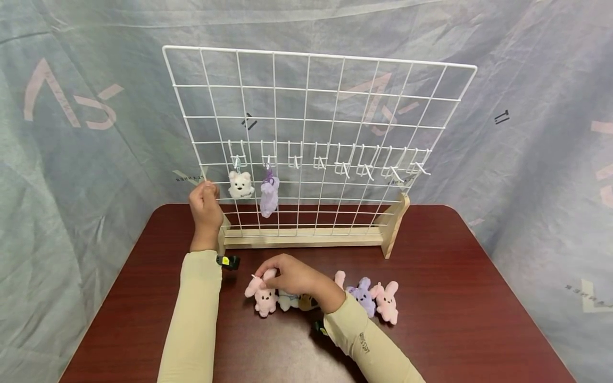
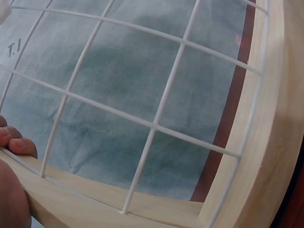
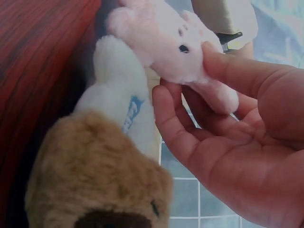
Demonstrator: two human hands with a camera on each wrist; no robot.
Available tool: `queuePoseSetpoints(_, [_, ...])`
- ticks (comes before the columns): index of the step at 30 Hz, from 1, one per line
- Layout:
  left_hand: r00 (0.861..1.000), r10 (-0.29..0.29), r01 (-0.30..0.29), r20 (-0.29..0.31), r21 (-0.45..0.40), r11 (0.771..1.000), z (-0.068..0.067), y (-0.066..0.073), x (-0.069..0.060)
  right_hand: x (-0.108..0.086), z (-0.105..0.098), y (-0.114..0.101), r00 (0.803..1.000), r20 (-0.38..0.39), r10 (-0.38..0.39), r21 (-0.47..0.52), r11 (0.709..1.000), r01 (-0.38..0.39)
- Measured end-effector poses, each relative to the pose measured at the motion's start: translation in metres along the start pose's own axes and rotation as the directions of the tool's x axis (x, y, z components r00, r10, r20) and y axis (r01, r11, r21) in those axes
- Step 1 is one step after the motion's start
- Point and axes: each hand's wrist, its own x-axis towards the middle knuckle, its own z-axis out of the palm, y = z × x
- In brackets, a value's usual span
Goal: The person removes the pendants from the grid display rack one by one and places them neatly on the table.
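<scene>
My left hand (image 1: pixel 206 210) grips the left edge of a white wire grid (image 1: pixel 306 121); in the left wrist view its fingers (image 2: pixel 21 146) curl at the frame beside the wooden stand. My right hand (image 1: pixel 294 276) pinches a pink plush bunny (image 1: pixel 265 302) by its head, thumb on one side and fingers behind. Beside that bunny lie a white plush toy (image 3: pixel 116 90) and a brown plush toy (image 3: pixel 99 161), partly covered by the right hand in the head view. A white bear charm (image 1: pixel 241 185) and a purple plush charm (image 1: pixel 270 197) hang from hooks on the grid.
Right of my right forearm lie a purple plush bunny (image 1: pixel 365 299) and another pink bunny (image 1: pixel 387 304), with a pink ear showing beside them. Several bare white hooks (image 1: pixel 367 169) line the grid. Its wooden stand (image 1: pixel 306 238) rests on the dark red table (image 1: pixel 445 298).
</scene>
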Motion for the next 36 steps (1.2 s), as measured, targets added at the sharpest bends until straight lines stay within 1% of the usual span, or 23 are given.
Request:
queuePoseSetpoints(4, [1.0, 0.008, -0.008, 0.007, 0.018, 1.0, -0.001, 0.0, -0.001, -0.001, 0.001, -0.001, 1.0, 0.017, 0.001, -0.03, 1.0, -0.001])
queuePoseSetpoints(7, [1.0, 0.013, -0.013, 0.009, 0.018, 1.0, -0.001, 0.0, -0.002, -0.001, 0.002, -0.001, 0.999, 0.022, 0.023, -0.032, 0.999, -0.022])
queuePoseSetpoints(11, [1.0, 0.012, -0.012, 0.007, 0.0, 1.0, -0.001, 0.0, -0.003, 0.0, 0.005, 0.001, 1.0, 0.009, 0.019, -0.034, 0.999, -0.019])
queuePoseSetpoints(14, [1.0, 0.012, -0.012, 0.002, 0.0, 1.0, -0.001, 0.0, -0.003, 0.002, 0.007, 0.003, 1.0, -0.015, 0.018, -0.086, 0.996, -0.019])
queuePoseSetpoints(16, [1.0, 0.011, -0.011, 0.001, 0.004, 1.0, -0.001, 0.001, -0.002, 0.002, 0.008, 0.003, 0.999, -0.028, 0.032, -0.119, 0.992, -0.035])
queuePoseSetpoints(19, [1.0, 0.014, -0.014, -0.001, 0.007, 1.0, -0.001, 0.001, -0.002, 0.003, 0.009, 0.002, 0.998, -0.045, 0.052, -0.141, 0.988, -0.058])
queuePoseSetpoints(23, [1.0, 0.01, -0.01, -0.001, -0.005, 1.0, -0.001, 0.001, -0.001, 0.003, 0.012, 0.002, 0.997, -0.055, 0.052, -0.122, 0.991, -0.058])
queuePoseSetpoints(28, [1.0, 0.002, -0.002, 0.002, -0.013, 1.0, 0.0, 0.002, -0.001, 0.003, 0.016, 0.005, 0.997, -0.058, 0.044, -0.124, 0.991, -0.051])
queuePoseSetpoints(34, [1.0, -0.006, 0.006, -0.003, -0.011, 1.0, 0.0, 0.002, -0.001, 0.004, 0.017, 0.007, 0.997, -0.061, 0.036, -0.129, 0.991, -0.044])
queuePoseSetpoints(36, [1.0, -0.006, 0.006, -0.006, -0.007, 1.0, 0.0, 0.002, -0.001, 0.004, 0.017, 0.007, 0.997, -0.064, 0.031, -0.149, 0.988, -0.04])
